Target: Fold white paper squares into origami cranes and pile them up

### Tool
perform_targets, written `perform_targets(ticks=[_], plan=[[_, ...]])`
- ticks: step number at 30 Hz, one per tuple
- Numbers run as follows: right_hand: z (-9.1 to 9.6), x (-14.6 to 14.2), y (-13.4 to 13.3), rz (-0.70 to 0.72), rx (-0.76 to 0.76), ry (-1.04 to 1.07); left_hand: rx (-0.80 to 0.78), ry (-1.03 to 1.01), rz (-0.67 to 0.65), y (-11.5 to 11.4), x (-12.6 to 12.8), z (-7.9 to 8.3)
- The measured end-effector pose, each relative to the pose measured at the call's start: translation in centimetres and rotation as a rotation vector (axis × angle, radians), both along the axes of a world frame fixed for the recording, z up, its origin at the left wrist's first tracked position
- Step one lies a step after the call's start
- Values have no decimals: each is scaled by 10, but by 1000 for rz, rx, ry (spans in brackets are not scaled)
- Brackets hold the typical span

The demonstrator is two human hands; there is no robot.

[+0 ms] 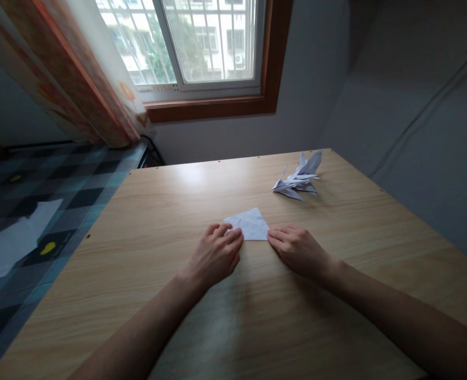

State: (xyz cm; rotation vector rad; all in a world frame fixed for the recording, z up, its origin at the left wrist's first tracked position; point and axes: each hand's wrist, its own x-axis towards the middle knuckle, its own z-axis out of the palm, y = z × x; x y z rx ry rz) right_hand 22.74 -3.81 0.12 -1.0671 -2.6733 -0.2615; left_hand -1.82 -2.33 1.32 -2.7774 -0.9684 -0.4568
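Observation:
A small folded sheet of white paper lies flat on the wooden table, its top coming to a point. My left hand has its fingers bent together on the paper's left side, thumb and forefinger at the lower edge. At the lower right corner, my right hand pinches the paper with its fingertips pressed together. The undersides of both hands' fingers are hidden. Beyond my right hand, several folded paper cranes rest in a loose pile, wings and points sticking up.
To the left of the table stands a bed with a checked cover, on which loose white paper sheets lie. A barred window and a flowered curtain are behind. A cable runs along the right wall.

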Motion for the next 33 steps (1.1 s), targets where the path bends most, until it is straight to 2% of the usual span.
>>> perform_targets(ticks=[4,7,11,14,19,22,27,31,33], plan=[[7,-8,-11,96,30,-85,39,33,100,-2,3,4],[9,-20,-21,193,28,-62,8,77,140,-2,3,5],[-1,-32,-20,358,15,75,-42,80,143,1,0,0],[-10,-27,-10,439,-35,191,-70,61,118,3,-2,-3],[-8,-2,5,288,-154,317,-157,55,121,3,-4,-4],[-4,5,10,213,-134,332,-211,61,127,3,-5,-3],[-7,5,15,263,-74,358,-253,62,120,5,-7,-6],[-9,3,21,287,-181,455,-264,59,118,6,-7,-8],[-8,0,24,242,-249,508,-268,57,116,6,-6,-7]])
